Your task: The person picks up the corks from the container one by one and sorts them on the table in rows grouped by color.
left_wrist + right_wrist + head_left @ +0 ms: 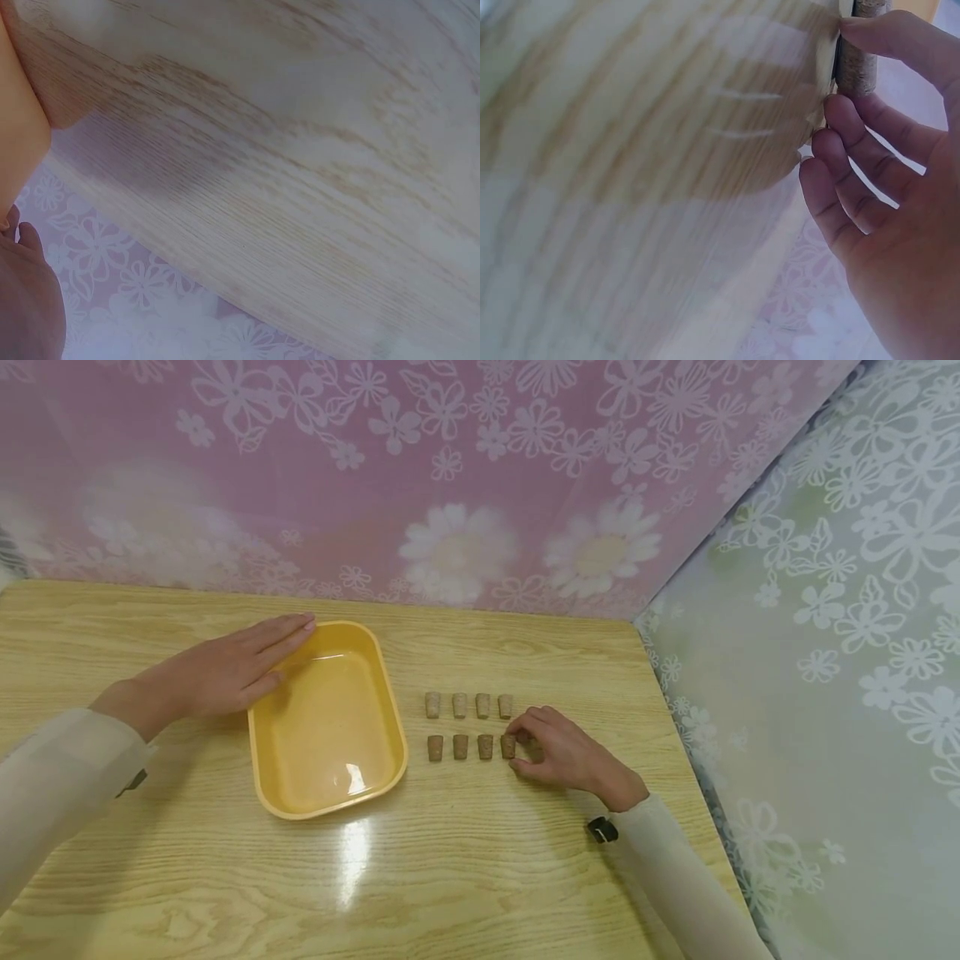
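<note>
My left hand (217,672) rests along the left rim of a yellow plastic tray (396,727), its fingers fairly straight and pointing at the far corner. In the left wrist view only part of that hand (30,300) shows, beside the tray's outer wall (19,112). Small tapered corks stand on the table in two rows to the right of the tray. With thumb and index finger, my right hand (566,756) pinches the rightmost cork (508,747) of the near row. The right wrist view has this cork (856,71) between thumb and fingertips.
Several corks make up the far row (460,706), and several more the near row (461,747). The light wood table (450,877) meets a pink flowered cloth (337,510) at its back edge and a pale flowered cloth (825,693) at its right.
</note>
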The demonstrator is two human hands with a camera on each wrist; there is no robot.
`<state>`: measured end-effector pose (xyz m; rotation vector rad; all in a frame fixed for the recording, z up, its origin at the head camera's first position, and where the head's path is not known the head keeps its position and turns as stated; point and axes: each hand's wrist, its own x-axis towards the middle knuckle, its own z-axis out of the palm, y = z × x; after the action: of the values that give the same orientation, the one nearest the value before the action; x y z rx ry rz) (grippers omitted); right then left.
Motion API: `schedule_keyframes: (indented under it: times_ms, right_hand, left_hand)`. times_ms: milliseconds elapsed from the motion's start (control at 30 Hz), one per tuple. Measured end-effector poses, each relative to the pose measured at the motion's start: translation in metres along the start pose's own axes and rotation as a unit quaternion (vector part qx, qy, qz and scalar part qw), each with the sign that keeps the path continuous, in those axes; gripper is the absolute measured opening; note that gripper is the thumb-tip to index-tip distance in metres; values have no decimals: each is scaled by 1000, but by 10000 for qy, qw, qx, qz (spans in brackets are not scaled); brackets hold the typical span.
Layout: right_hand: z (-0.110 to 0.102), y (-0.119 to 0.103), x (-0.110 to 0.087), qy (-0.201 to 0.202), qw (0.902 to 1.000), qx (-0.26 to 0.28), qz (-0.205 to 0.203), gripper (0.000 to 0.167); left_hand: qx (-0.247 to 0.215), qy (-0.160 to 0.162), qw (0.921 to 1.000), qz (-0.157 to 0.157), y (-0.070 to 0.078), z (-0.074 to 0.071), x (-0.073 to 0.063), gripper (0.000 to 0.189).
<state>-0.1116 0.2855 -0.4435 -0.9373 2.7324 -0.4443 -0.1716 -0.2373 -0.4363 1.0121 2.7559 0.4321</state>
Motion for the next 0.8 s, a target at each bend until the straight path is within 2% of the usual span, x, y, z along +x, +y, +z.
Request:
schedule_keyframes:
  times_ms: [167,467,667,800]
  right_hand:
    - [-13,5,-7,36,9994,330,103,41]
    - [-27,21,-8,828,9957,340,234,29]
    - [-30,25,6,1154,9917,492,297,25]
    - [-35,27,20,1281,9896,537,359,27]
  left_hand:
    - [-55,62,9999,105,0,0,0,74]
    - [276,110,9990,320,-2,-3,2,74]
    - [213,27,9997,114,-3,-6,2,74]
    - [65,189,9998,-39,-7,-9,1,70]
